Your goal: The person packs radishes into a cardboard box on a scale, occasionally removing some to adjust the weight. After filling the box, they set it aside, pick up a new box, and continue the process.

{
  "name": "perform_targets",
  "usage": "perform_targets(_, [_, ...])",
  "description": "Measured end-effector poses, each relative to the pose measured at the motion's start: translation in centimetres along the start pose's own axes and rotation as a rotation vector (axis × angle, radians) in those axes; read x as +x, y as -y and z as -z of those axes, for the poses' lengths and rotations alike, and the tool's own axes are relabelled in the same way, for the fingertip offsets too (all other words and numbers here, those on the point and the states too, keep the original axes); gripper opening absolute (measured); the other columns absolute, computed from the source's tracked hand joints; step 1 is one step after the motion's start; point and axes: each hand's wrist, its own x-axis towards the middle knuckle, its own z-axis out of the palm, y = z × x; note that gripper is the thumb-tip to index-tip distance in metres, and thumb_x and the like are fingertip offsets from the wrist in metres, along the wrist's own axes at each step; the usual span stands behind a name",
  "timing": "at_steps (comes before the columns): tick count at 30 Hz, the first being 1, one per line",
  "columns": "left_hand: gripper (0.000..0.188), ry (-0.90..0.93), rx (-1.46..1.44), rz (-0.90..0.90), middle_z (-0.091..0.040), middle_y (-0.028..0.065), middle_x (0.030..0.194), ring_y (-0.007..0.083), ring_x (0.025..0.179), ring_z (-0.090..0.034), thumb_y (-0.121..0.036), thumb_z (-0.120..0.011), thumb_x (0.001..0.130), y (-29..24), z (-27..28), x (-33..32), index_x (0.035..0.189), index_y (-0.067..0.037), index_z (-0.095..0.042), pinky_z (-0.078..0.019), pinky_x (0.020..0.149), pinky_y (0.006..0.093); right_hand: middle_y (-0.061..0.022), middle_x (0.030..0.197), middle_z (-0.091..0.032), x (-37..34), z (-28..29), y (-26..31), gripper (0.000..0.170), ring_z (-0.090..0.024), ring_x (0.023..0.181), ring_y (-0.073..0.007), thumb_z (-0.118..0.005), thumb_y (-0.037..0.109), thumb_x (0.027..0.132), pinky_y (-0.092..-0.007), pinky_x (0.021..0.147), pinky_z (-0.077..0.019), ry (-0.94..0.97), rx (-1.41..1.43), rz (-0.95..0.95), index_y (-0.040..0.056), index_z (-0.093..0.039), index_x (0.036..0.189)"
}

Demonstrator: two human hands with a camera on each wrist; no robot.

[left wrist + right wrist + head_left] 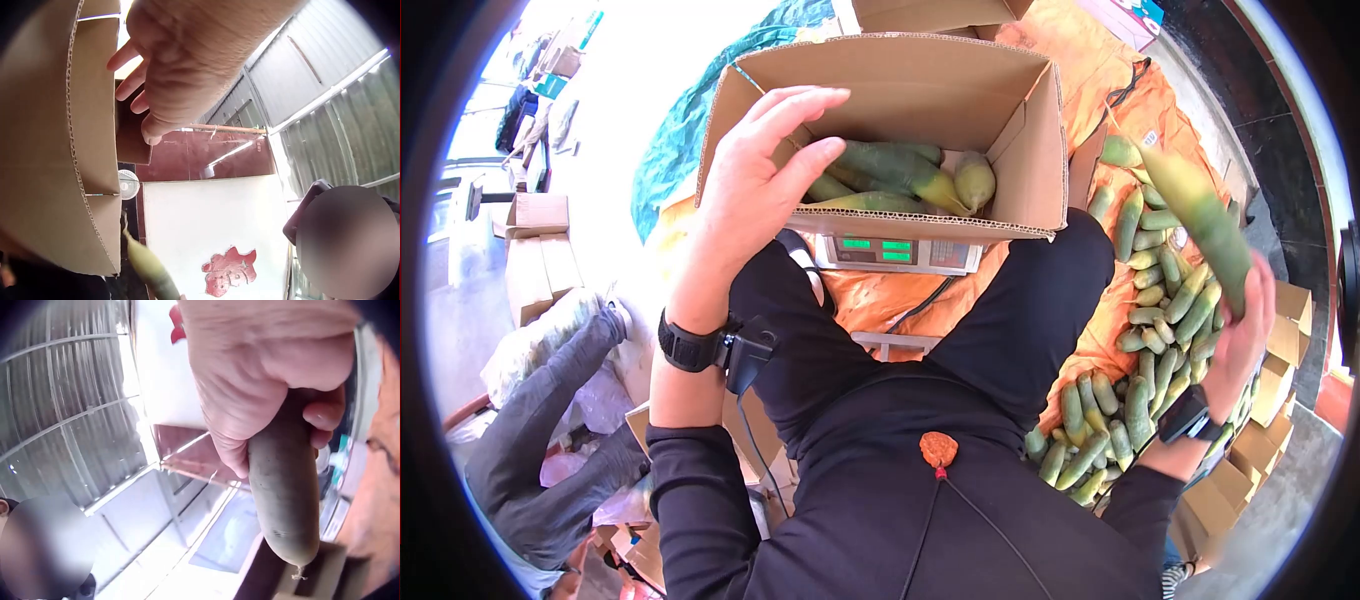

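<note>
Head view: gripping one long green radish (1200, 215) with the right hand (1240, 335), with fingers curled round one end of it, up in the air, to the right of the open carton (1030, 150) and above the big pile of radishes (1138, 400) on the orange sheet (1085, 340). Holding nothing with the left hand (775, 160), relaxed and open, with thumb apart from fingers, over the left side of the carton; not possible to tell if touching the cardboard. Inside the carton, already a few radishes (880, 170), lying low, with much height free above them. Under the carton, a scale (950, 256) with lit green figures, too small to read with certainty. Judging by this, probably rather early in the filling: one low layer done, the gripped radish not yet inside, and many more left in the pile. From right wrist view, same firm grip, with thin root at the free end.
</note>
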Motion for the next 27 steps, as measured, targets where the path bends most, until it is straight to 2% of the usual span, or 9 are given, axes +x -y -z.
perform_targets(5, [0.070, -0.014, 0.009, -0.147, -0.042, 0.0081, 0.137, 0.0225, 0.128, -0.041, -0.016, -0.072, 0.076, -0.9, -0.1, 1.8, 0.139, -0.012, -0.042, -0.0369, 0.101, 0.0354, 0.0051, 0.092, -0.062, 1.1, -12.1, 6.3, 0.030, -0.049, 0.071, 0.0009, -0.060, 0.027, 0.087, -0.0153, 0.054, -0.0318, 0.308, 0.116, 0.058, 0.0107, -0.063, 0.112])
perform_targets(8, [0.076, 0.025, 0.148, -0.205, -0.042, 0.0086, 0.138, 0.0231, 0.131, -0.037, -0.014, -0.075, 0.072, 0.2, -0.7, 2.4, 0.140, -0.012, -0.041, -0.0344, 0.104, 0.0359, 0.0063, 0.088, -0.060, 0.6, -18.4, 6.5, 0.027, -0.049, 0.071, 0.0009, -0.063, 0.029, 0.085, -0.0155, 0.054, -0.0327, 0.525, 0.167, -0.062, 0.0148, -0.065, 0.107])
perform_targets(10, [0.076, 0.054, 0.211, -0.207, -0.047, 0.0088, 0.134, 0.0222, 0.125, -0.043, -0.012, -0.076, 0.072, 1.8, -1.1, 2.5, 0.139, -0.010, -0.041, -0.0365, 0.103, 0.0343, 0.0057, 0.087, -0.060, 0.4, -21.3, 5.8, 0.029, -0.050, 0.071, -0.0005, -0.064, 0.032, 0.085, -0.0159, 0.056, -0.0370, 0.710, 0.167, -0.103, 0.0130, -0.064, 0.107])
perform_targets(12, [0.071, 0.441, -0.235, 0.071, -0.054, 0.0066, 0.126, 0.0184, 0.115, -0.050, -0.013, -0.076, 0.074, 3.1, -0.8, 2.6, 0.137, -0.007, -0.043, -0.0408, 0.099, 0.0321, 0.0040, 0.088, -0.061, 0.0, -23.3, 5.3, 0.030, -0.051, 0.072, -0.0023, -0.064, 0.033, 0.086, -0.0176, 0.058, -0.0405, 0.788, 0.141, -0.127, 0.0112, -0.064, 0.106])
perform_targets(13, [0.064, 0.511, -0.143, 0.056, -0.057, 0.0042, 0.120, 0.0137, 0.107, -0.053, -0.015, -0.074, 0.078, 3.6, -0.3, 2.4, 0.134, -0.003, -0.046, -0.0433, 0.095, 0.0293, 0.0022, 0.089, -0.062, -0.2, -23.8, 5.0, 0.030, -0.053, 0.074, -0.0040, -0.064, 0.033, 0.087, -0.0194, 0.059, -0.0440, 0.863, 0.112, -0.150, 0.0094, -0.064, 0.106])
perform_targets(17, [0.054, 0.512, -0.337, 0.248, -0.059, 0.0072, 0.112, 0.0140, 0.104, -0.054, -0.017, -0.069, 0.082, 4.3, 0.5, 1.3, 0.130, -0.001, -0.049, -0.0434, 0.092, 0.0281, -0.0024, 0.096, -0.065, -0.8, -22.7, 4.2, 0.026, -0.058, 0.082, -0.0071, -0.060, 0.027, 0.091, -0.0225, 0.065, -0.0487, 0.793, 0.107, 0.039, 0.0066, -0.064, 0.107])
perform_targets(19, [0.053, 0.538, -0.223, 0.276, -0.059, 0.0083, 0.110, 0.0154, 0.102, -0.055, -0.018, -0.069, 0.082, 4.1, 1.1, 1.9, 0.128, -0.001, -0.050, -0.0437, 0.091, 0.0287, -0.0058, 0.103, -0.066, -0.5, -19.6, 4.4, 0.022, -0.062, 0.092, -0.0098, -0.055, 0.019, 0.094, -0.0228, 0.069, -0.0488, 0.571, 0.131, 0.265, 0.0049, -0.064, 0.109])
perform_targets(23, [0.045, 0.629, 0.094, 0.291, -0.063, 0.0152, 0.103, 0.0236, 0.097, -0.059, -0.020, -0.068, 0.081, 5.4, 0.2, 2.9, 0.119, 0.001, -0.056, -0.0447, 0.088, 0.0326, -0.0054, 0.102, -0.067, 1.2, -13.1, -0.3, 0.023, -0.063, 0.094, -0.0116, -0.054, 0.018, 0.095, -0.0228, 0.069, -0.0466, 0.329, 0.218, 0.104, 0.0030, -0.063, 0.110])
perform_targets(27, [0.044, 0.726, 0.268, 0.336, -0.064, 0.0183, 0.102, 0.0288, 0.097, -0.060, -0.021, -0.069, 0.080, 6.6, -1.7, 2.9, 0.117, 0.001, -0.057, -0.0451, 0.088, 0.0351, -0.0032, 0.098, -0.067, -0.1, -7.8, -10.6, 0.022, -0.064, 0.086, -0.0107, -0.057, 0.022, 0.093, -0.0217, 0.064, -0.0448, 0.175, -0.066, -0.233, 0.0056, -0.063, 0.107])
